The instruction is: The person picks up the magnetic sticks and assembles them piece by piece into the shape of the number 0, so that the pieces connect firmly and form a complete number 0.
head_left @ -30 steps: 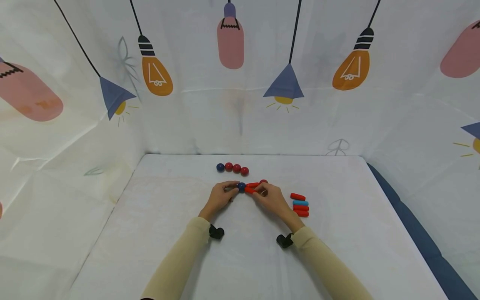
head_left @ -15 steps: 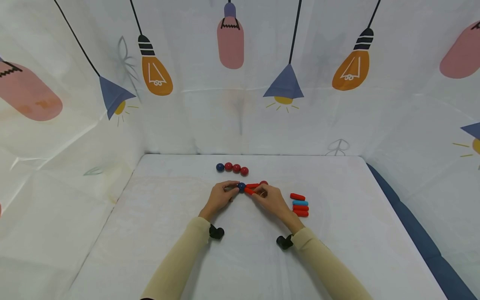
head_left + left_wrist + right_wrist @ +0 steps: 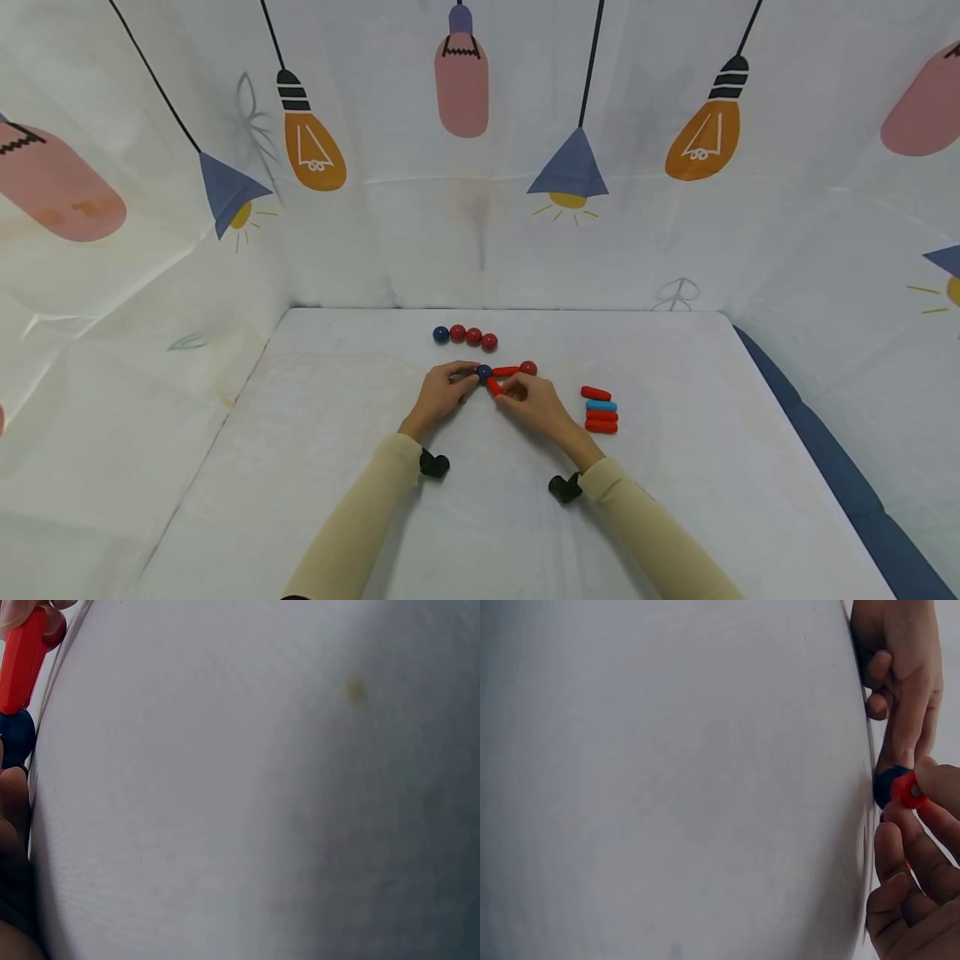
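Between thumb and fingers, my left hand (image 3: 438, 396) holds a dark blue ball (image 3: 483, 372) on the white table. My right hand (image 3: 536, 407) pinches a short red rod (image 3: 494, 387), whose upper end meets the ball. A second red rod (image 3: 506, 372) runs rightward from the same ball to a red ball (image 3: 528, 367). In the left wrist view the pinched rod (image 3: 21, 664) stands against the blue ball (image 3: 16, 739). The right wrist view shows that rod's free end (image 3: 910, 791), with a small grey dot in it, at the right thumb.
Behind the hands, a blue ball (image 3: 441, 335) and three red balls (image 3: 473, 337) form a row. To the right lies a stack of rods: a blue one (image 3: 601, 406) among red ones (image 3: 602, 427). A printed cloth wall (image 3: 480, 225) rises at the table's back edge.
The right hand has swung the pinched red rod downward around the blue ball, widening its angle to the other rod. The red ball now shows more fully. The left hand stays put.
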{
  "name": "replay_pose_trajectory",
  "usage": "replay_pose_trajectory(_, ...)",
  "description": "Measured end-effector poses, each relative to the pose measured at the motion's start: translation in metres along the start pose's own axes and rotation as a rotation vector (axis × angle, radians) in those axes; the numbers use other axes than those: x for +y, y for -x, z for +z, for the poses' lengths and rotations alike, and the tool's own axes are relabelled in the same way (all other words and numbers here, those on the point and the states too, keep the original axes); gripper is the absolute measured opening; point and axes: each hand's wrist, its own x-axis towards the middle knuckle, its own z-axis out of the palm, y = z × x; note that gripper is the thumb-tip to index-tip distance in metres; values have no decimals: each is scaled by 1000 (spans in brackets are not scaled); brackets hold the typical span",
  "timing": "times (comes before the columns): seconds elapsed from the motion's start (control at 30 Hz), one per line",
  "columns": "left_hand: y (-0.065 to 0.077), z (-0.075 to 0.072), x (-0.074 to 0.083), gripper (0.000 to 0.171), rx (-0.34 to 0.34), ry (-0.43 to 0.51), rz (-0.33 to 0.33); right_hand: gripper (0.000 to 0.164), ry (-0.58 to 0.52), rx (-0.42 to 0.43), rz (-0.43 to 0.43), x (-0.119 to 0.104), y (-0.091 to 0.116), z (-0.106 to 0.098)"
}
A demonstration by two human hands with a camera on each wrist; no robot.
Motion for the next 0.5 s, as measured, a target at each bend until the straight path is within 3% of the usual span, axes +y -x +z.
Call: replay_pose_trajectory(0.5,-1,0,-2,32,-7,-8,26,27,-33,-120,-4,-3,2,0)
